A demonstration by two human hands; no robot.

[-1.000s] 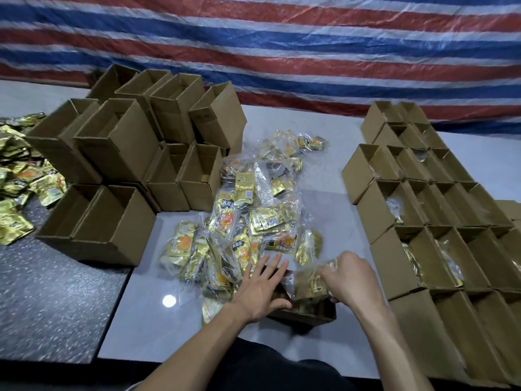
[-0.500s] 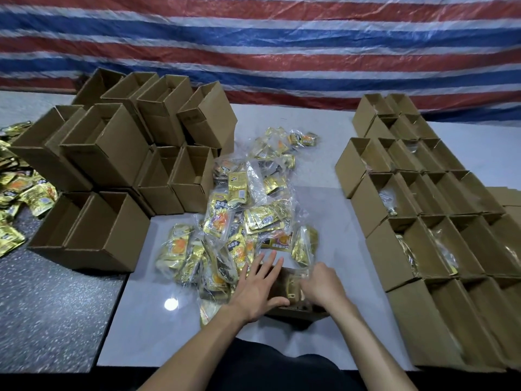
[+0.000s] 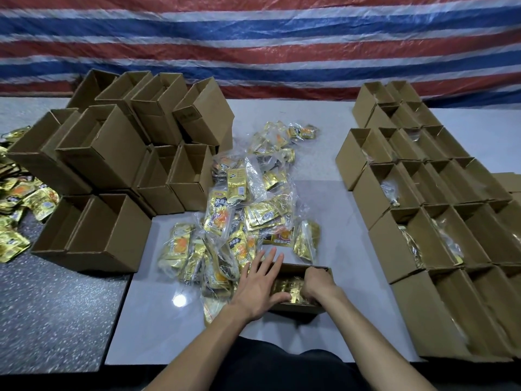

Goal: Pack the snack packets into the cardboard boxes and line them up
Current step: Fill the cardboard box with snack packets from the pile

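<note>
I am watching the left hand lying flat, fingers spread wide, against the near cardboard box while the right hand is curling its fingers round the snack packets inside it.

All you really get of the person is two arms coming in from the bottom edge, a left forearm and a right forearm, both bare, with a bare left hand and right hand on the ends. It's too soft to make out nails or finer detail. Between the arms at the very bottom there's some dark clothing, near-black plain fabric with a couple of soft folds; can't tell if it's a shirt or trousers.
</note>
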